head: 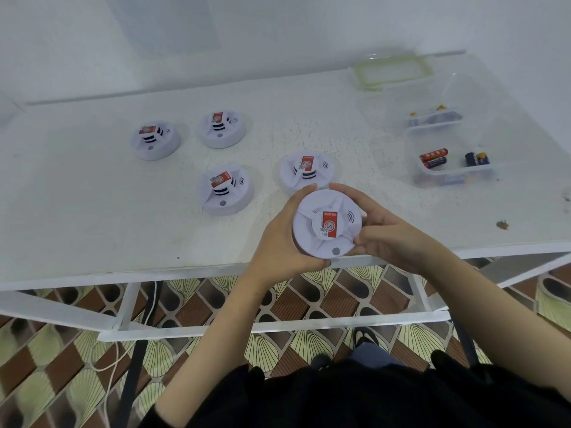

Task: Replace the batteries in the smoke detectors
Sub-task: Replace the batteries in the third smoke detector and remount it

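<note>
The held detector (327,225) is face up, red label uppermost, above the near edge of the table (92,211). The left hand (278,242) grips its left rim and underside; the right hand (389,230) grips its right rim with fingers curled round the edge.

The housing appears closed, with no battery bay exposed. The step in hand is probably twisting the base off or locking it back on.

Four further detectors (227,189) rest face up beyond and to the left of the held detector, one just beside it. Which of these have been serviced cannot be told.

Loose batteries (434,158) lie in a clear container (452,177) to the right of the held detector, with a second container (434,123) and a lid (391,71) farther off.
</note>
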Available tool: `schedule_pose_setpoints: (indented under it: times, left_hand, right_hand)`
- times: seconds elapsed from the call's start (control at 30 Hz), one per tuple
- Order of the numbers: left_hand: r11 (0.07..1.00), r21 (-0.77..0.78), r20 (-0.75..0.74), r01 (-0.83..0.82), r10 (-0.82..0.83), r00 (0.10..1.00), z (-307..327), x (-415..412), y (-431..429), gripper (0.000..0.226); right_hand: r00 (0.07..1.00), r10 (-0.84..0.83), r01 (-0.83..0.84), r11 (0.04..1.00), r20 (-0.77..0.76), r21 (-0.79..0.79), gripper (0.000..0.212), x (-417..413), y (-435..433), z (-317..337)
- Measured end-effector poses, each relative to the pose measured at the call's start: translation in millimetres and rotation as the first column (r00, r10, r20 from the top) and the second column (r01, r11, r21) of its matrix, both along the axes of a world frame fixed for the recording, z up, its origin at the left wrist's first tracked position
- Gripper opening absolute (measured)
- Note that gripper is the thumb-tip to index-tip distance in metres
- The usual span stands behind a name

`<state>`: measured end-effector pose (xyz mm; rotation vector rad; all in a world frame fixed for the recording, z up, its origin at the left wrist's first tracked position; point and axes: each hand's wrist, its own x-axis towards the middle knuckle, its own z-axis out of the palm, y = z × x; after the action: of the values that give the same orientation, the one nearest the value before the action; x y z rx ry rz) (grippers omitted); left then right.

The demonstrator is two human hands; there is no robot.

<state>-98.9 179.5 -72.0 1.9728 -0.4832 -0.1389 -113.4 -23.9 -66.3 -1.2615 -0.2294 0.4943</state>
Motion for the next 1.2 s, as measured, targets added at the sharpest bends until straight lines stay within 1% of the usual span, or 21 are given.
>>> schedule_pose_setpoints:
  times: [0.67,0.97,1.2]
  left_hand:
    - [1.0,0.013,-0.003,0.005,-0.005,1.0,1.7,0.8,2.8,0.099]
    - [1.0,0.011,-0.001,0.003,-0.003,1.0,1.5,1.7,4.3,0.098]
    - [1.0,0.019,0.003,-0.002,0.002,1.0,1.5,2.3,4.2,0.097]
  right_hand:
    - [0.998,-0.038,0.043,0.996,0.058,-0.082,0.07,-2.3,4.7,3.0]
    - [0.997,-0.069,0.072,0.995,0.039,-0.071,0.071,-2.8,6.4,4.5]
    - [0.997,-0.051,0.055,0.995,0.054,-0.08,0.069,-1.8,6.7,4.6]
